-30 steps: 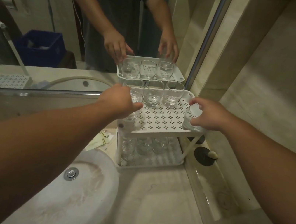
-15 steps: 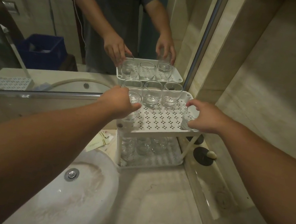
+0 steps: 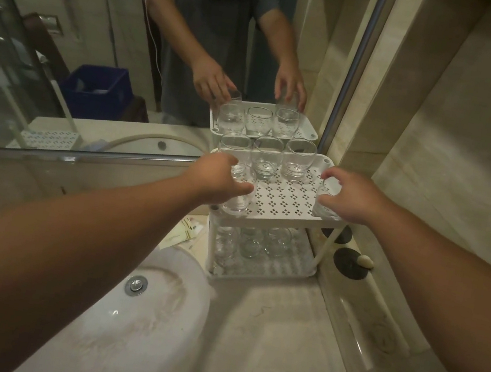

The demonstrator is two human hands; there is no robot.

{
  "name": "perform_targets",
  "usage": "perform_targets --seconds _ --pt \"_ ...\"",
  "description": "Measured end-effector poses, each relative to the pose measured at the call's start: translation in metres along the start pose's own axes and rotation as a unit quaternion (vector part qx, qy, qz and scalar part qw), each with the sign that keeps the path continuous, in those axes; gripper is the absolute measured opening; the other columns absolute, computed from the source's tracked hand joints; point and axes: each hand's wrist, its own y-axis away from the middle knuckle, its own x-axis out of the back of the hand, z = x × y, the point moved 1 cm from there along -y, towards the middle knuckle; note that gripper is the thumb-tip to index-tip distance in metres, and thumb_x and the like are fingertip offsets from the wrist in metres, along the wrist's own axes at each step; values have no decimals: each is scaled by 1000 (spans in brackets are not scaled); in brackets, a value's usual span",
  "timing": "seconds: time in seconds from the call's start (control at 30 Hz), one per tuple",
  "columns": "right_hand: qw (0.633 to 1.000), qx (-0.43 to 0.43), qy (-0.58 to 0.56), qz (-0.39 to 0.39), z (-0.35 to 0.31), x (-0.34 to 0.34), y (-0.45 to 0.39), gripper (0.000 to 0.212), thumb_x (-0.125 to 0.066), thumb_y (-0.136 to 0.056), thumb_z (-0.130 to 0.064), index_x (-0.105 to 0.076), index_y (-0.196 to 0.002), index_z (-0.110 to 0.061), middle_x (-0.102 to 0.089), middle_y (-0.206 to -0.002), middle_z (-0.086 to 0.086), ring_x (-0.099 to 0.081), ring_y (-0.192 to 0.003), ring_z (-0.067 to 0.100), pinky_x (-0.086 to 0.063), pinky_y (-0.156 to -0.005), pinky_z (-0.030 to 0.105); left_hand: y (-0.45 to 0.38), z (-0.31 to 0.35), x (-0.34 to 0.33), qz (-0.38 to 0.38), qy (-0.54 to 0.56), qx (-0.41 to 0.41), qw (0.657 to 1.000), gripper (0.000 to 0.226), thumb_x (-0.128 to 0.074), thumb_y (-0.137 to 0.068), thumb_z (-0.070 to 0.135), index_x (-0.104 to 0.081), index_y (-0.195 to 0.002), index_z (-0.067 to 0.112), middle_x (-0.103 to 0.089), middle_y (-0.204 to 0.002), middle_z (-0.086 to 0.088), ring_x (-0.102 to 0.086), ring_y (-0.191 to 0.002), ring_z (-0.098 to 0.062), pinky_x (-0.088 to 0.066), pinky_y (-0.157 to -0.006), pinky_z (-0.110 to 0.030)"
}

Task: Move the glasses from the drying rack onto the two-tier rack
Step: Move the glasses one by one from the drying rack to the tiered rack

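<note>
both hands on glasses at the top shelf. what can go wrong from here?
1. The right hand holds a glass at the front right edge of the top shelf; set down there, it may tip off.
2. The left hand holds its glass close to the back row; a nudge could knock glass on glass.
3. The rack stands beside the sink, so a fall may break a glass.
</note>
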Motion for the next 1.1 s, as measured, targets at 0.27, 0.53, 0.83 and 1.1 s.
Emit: perform_targets --seconds 0.27,0.53,0.83,1.1 --pt "1000 -4 18 -1 0 -2 0 46 -67 -87 -34 -50 -130 -37 -48 -139 8 -46 -97 19 -38 -76 30 14 1 6 -21 3 -11 1000 79 -74 -78 51 -47 -145 19 -59 -138 -3 -65 -75 -6 -56 -76 -31" --pt "1000 -18 16 10 1 -5 -2 45 -66 -85 -38 -49 -126 -40 -48 -136 7 -49 -96 20 -40 -73 33 20 13 7 -58 -12 -34 998 79 -72 -77 40 -42 -148 20 -53 -144 -4 -57 -120 -23 -52 -95 -36" --pt "986 25 -23 165 -8 -2 -12 50 -56 -87 -58 -47 -131 -37 -50 -138 0 -52 -119 25 -46 -85 38 9 14 9 -89 -6 -24 996 79 -74 -76 37 -40 -147 23 -56 -138 -1 -57 -92 -12 -50 -73 -24" --pt "995 61 -1 74 -31 21 -73 70 -71 -86 -34 -38 -147 -26 -47 -144 11 -53 -96 20 -40 -80 30 8 14 9 -72 -12 -17 997 78 -60 -77 56 -41 -146 25 -54 -142 -2 -63 -96 -12 -48 -75 -27"
